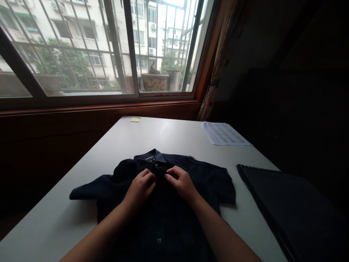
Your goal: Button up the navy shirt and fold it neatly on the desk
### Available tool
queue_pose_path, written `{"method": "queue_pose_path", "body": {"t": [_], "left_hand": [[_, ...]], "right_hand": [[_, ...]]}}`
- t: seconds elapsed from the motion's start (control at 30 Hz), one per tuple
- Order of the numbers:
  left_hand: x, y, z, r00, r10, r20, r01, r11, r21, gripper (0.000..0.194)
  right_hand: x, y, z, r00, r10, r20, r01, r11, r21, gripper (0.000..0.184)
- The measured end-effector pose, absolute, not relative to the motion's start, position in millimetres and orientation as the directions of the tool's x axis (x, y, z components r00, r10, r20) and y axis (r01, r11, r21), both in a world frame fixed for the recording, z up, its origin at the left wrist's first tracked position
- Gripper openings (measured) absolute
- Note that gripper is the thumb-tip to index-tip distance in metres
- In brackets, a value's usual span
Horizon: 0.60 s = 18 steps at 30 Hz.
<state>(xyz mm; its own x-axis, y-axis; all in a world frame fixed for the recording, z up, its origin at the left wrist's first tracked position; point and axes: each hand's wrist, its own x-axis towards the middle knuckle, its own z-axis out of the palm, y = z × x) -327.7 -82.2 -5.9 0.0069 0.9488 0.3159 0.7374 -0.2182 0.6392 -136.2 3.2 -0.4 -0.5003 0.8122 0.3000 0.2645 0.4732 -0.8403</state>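
A dark navy short-sleeved shirt (191, 214) lies spread face up, its collar (160, 156) pointing away from me. A small light button (156, 165) shows just below the collar. My left hand (143, 185) is closed on the front placket below that button, its fingers curled into the cloth. Across from it, my right hand (180, 180) pinches the other side of the placket between thumb and fingers. Dark cloth and shadow hide what lies between the fingertips. Lower on the front sits a small pale mark (159, 240).
The shirt rests on a white table (169, 136). Printed sheets (225, 134) lie at the back right, and a yellow sticky note (135, 119) at the far edge. A black, flat, folder-like item (289, 196) is on the right. Beyond stands a barred window (95, 54) with a curtain (218, 69).
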Motion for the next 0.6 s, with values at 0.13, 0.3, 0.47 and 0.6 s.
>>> {"method": "queue_pose_path", "body": {"t": [0.13,0.3,0.47,0.6], "left_hand": [[-327.2,-82.5,-5.0,0.008,0.949,0.315,0.740,-0.218,0.636,0.010],[-327.8,-82.5,-5.1,0.018,0.952,0.305,0.746,-0.216,0.630,0.007],[-328.5,-82.4,-6.3,0.030,0.950,0.311,0.755,-0.226,0.616,0.007],[-329.0,-82.2,-7.1,0.044,0.947,0.317,0.759,-0.238,0.606,0.006]], "right_hand": [[-136.8,2.7,0.2,-0.504,0.808,0.307,0.256,0.479,-0.840,0.006],[-137.1,2.8,-1.2,-0.502,0.810,0.303,0.251,0.472,-0.845,0.006],[-136.9,2.6,-1.4,-0.502,0.808,0.309,0.247,0.477,-0.843,0.006],[-136.5,2.7,-0.7,-0.504,0.806,0.311,0.254,0.482,-0.838,0.006]]}}
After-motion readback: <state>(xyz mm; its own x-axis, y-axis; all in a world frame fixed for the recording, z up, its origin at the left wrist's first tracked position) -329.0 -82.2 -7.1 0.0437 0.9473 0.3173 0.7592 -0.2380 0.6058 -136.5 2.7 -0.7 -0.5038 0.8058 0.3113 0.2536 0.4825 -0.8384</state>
